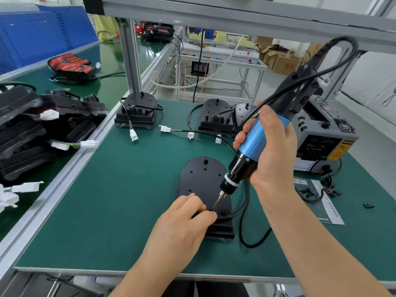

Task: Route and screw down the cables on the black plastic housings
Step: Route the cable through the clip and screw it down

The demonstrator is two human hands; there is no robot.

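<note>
Both arms are bare skin along their whole visible length, the left forearm (154,264) and the right forearm (321,243) alike. The left hand (184,213) and the right hand (272,151) are bare too. The fingernails that show, on the left fingers and the right thumb, are short and plain.

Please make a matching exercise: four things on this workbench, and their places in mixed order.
1. blue and black electric screwdriver
2. small black part at bit tip
3. grey box-shaped machine
4. red and black plastic housing

A. far left green belt
B. in the right hand
C. pinched by left hand
D. green table's right side

Pairs: 1-B; 2-C; 3-D; 4-A
</note>
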